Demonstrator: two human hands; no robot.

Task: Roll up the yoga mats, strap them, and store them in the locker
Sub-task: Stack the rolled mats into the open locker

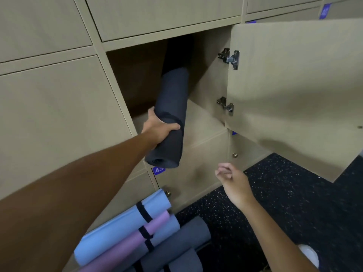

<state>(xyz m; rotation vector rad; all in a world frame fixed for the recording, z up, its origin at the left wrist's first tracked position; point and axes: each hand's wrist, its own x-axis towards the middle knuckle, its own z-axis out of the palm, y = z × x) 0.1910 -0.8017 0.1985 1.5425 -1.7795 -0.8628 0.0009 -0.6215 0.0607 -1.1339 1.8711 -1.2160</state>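
My left hand [159,128] grips a rolled dark navy yoga mat [171,107] around its middle. The mat's far end is inside the open locker compartment [204,122], and its near end sticks out over the locker's front edge. My right hand [232,178] hangs below and to the right of the mat with fingers loosely curled, holding nothing. On the floor at the lower left lie several rolled mats with black straps: a light blue one [121,230], a pink one [127,248] and a grey one [176,242].
The locker door [294,85] stands swung open to the right on two metal hinges [231,58]. Closed beige locker doors surround the opening. A blue number tag [158,170] marks the compartment below. The floor [284,193] is black speckled rubber.
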